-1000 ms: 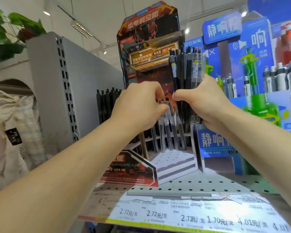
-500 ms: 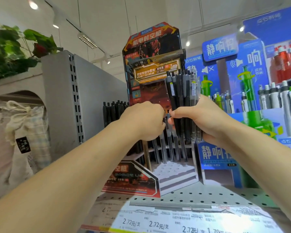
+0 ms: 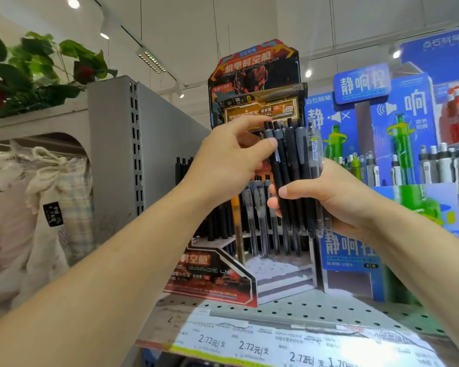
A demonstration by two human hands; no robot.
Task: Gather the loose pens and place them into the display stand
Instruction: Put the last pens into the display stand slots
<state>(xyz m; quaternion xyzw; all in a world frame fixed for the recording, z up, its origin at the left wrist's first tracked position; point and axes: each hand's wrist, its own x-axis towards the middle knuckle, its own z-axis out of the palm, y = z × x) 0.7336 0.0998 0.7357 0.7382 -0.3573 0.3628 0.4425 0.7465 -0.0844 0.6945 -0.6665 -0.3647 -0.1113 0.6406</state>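
- Your right hand (image 3: 337, 200) grips a bundle of black pens (image 3: 297, 178) upright at frame centre, its fingers (image 3: 274, 205) curled round the barrels.
- Your left hand (image 3: 228, 165) pinches the top of the leftmost pen between thumb and fingertips; draw out just that one.
- Hold the bundle firmly so its neighbours don't slide.
- Aim the tip at a free hole in the display stand (image 3: 281, 274) below, in front of the pens already standing there.
- Lower it straight.

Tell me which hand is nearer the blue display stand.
Right. The right hand, gripping the pen bundle, sits just in front of the blue display stand; the left hand is farther left, pinching a pen's top.
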